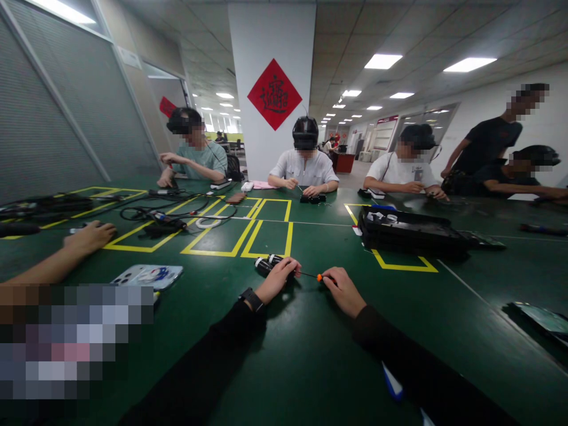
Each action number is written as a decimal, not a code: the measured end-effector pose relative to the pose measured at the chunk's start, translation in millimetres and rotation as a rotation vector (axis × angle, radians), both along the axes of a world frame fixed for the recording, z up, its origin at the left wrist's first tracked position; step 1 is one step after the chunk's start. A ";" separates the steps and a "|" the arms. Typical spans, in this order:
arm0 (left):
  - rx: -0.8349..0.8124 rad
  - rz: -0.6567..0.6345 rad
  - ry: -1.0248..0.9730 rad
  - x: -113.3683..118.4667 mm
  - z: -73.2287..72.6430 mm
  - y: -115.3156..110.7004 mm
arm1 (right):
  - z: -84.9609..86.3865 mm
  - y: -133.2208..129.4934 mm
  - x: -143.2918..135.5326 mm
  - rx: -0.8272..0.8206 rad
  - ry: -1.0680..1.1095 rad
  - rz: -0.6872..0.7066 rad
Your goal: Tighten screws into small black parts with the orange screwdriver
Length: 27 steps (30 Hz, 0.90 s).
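Presently, I see a screwdriver-like tool (319, 277) just above the green desk (288, 367), between the two hands of the person working in front of me. It has an orange part and a thin dark shaft, which points toward the left hand. The right hand (344, 290) is grasping it at the orange end, with the fingers closed around it. The left hand (278, 278), above a black watch (252, 300), has its fingers bent near the other end of the shaft; whether it grips something, I cannot tell.

Just beside the left hand lie two black cylinders (264, 266) with white ends; I cannot say if the fingers touch them. Farther to the left lies a phone (151, 276) with a blue drawing on its back, and near it, a co-worker's hand (91, 236) rests on the desk. Beyond are yellow tape rectangles (289, 239) and tangled black cables (162, 218). On the right side stands a long black case (408, 231). Across the desk, a person in a white shirt (304, 168) sits before a white pillar (273, 35).
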<state>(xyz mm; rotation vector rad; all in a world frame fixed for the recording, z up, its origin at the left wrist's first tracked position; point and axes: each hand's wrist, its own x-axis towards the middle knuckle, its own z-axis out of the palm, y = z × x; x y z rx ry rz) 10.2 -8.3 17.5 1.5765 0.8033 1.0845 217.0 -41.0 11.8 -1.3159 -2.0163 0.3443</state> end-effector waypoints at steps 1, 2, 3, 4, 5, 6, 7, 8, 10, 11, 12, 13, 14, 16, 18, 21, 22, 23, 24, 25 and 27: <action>-0.001 0.002 0.001 0.1 0.6 -0.3 | 0.6 0.1 0.4 0.004 -0.003 0.012; -0.005 0.004 0.003 0.3 1.4 -0.7 | 1.0 0.1 0.8 0.007 -0.002 0.019; -0.011 0.006 0.008 0.4 2.4 -1.2 | 1.3 -0.1 1.2 0.010 0.001 0.022; -0.020 0.010 0.015 0.4 3.5 -1.8 | 1.3 -0.3 1.6 0.009 0.007 0.022; -0.030 0.014 0.024 0.5 4.7 -2.5 | 1.0 -0.6 1.9 0.007 0.015 0.020; -0.038 0.018 0.033 0.5 5.8 -3.2 | 0.6 -0.9 2.1 0.004 0.025 0.016; -0.042 0.021 0.041 0.6 6.8 -3.9 | 0.0 -1.2 2.1 -0.001 0.035 0.012; -0.042 0.023 0.047 0.6 7.7 -4.5 | -0.7 -1.5 2.1 -0.007 0.044 0.008; -0.034 0.023 0.052 0.7 8.7 -5.3 | -1.9 -2.0 1.8 -0.019 0.056 0.000; -0.027 0.024 0.049 0.8 8.7 -5.4 | -2.2 -2.2 1.6 -0.023 0.058 -0.003; -0.018 0.027 0.043 0.9 8.5 -5.3 | -2.4 -2.3 1.4 -0.026 0.061 -0.005; -0.009 0.028 0.033 1.0 8.1 -4.9 | -2.3 -2.3 1.2 -0.030 0.065 -0.007; 0.000 0.027 0.023 1.2 7.6 -4.5 | -1.9 -2.1 1.1 -0.034 0.069 -0.006; 0.006 0.019 0.011 1.4 6.3 -3.5 | -1.0 -1.1 1.2 -0.037 0.068 0.005; 0.002 0.012 0.005 1.6 5.3 -2.7 | -0.4 0.5 1.5 -0.032 0.042 0.026; -0.007 0.010 -0.001 1.5 4.3 -1.9 | -0.9 2.6 2.0 -0.012 0.005 0.041; -0.009 0.010 -0.002 1.5 4.1 -1.7 | -1.3 2.9 2.2 -0.005 0.006 0.038; -0.012 0.008 -0.002 1.4 4.0 -1.5 | -1.8 2.8 2.2 0.002 0.014 0.033; -0.015 0.007 -0.001 1.4 3.9 -1.4 | -2.2 2.5 2.3 0.004 0.024 0.031; -0.017 0.007 0.000 1.5 3.9 -1.3 | -2.6 2.0 2.4 0.000 0.037 0.029; -0.022 0.005 0.005 1.6 4.1 -1.6 | -3.0 0.8 2.6 -0.019 0.057 0.027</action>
